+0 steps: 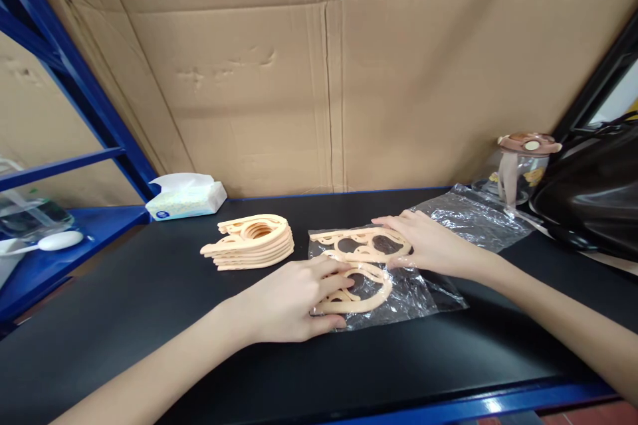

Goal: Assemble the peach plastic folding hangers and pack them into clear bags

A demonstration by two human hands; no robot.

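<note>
Two peach-coloured plastic folding hangers lie side by side on a clear plastic bag (pixel 419 299). My left hand (pixel 299 295) is closed over the left end of the near folding hanger (pixel 376 302), thumb at its near side and fingers across its top. Around the right end of the far folding hanger (pixel 366 234) my right hand (pixel 423 242) is closed, fingers at the far edge and thumb at the near edge. Left of the bag sits a neat stack of similar folded hangers (pixel 259 249). The hands partly cover both hangers' ends.
A tissue pack (pixel 187 198) stands at the back left, against the cardboard wall (pixel 239 93). More clear plastic (pixel 468 216) lies at the back right, near a lidded drinking bottle (pixel 523 169) and a black bag (pixel 593 192). A blue frame (pixel 94 93) rises on the left.
</note>
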